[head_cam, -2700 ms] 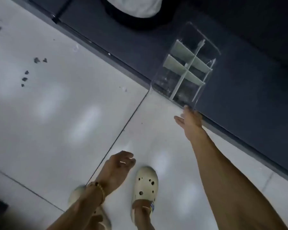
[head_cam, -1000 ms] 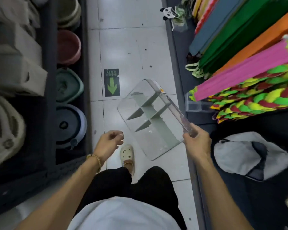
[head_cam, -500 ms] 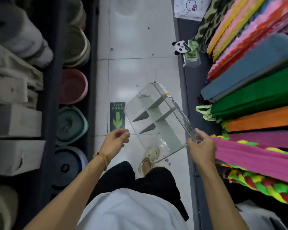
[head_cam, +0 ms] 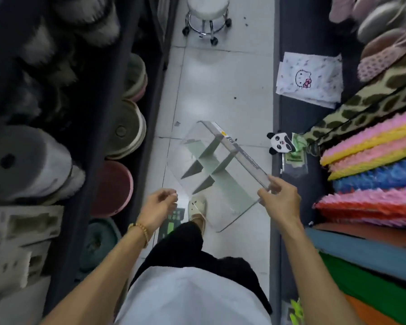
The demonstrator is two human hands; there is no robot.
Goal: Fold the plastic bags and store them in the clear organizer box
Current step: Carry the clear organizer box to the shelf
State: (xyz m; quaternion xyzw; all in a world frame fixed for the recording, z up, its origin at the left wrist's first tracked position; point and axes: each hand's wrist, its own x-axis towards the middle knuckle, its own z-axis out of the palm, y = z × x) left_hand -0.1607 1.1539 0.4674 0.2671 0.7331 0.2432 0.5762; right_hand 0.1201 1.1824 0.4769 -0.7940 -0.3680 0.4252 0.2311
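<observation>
1. Since the frame half a second ago, the clear organizer box point(head_cam: 217, 170) has risen slightly in the frame while the view has travelled forward down the aisle: the panda toy point(head_cam: 280, 143) now sits at centre right and a wheeled stool point(head_cam: 206, 16) has come in at the top.
2. The right hand point(head_cam: 280, 199), at centre right, grips the box by its near right corner, fingers curled over the rim and thumb beneath.
3. The left hand point(head_cam: 158, 207), at centre left, hangs apart from the box with its fingers loosely curled, holding nothing; a beaded bracelet point(head_cam: 141, 232) circles its wrist.
4. The box is carried in the air over the tiled floor point(head_cam: 220, 90), tilted, its pale green dividers point(head_cam: 211, 165) crossing inside; its compartments look empty.
5. Through the box's lower wall a cream clog point(head_cam: 197, 208) shows, just above the person's black trousers point(head_cam: 197, 252) and white shirt point(head_cam: 192, 299).
6. A green floor sticker point(head_cam: 171, 222) lies partly hidden beside the left wrist.
7. Along the left side, round cushions point(head_cam: 124, 130) stand stacked on dark shelving.
8. Along the right side, shaggy mats in pink, yellow, blue, green and orange point(head_cam: 370, 160) lie stacked, with a white cartoon-cat cloth point(head_cam: 311, 78) at the upper right.
</observation>
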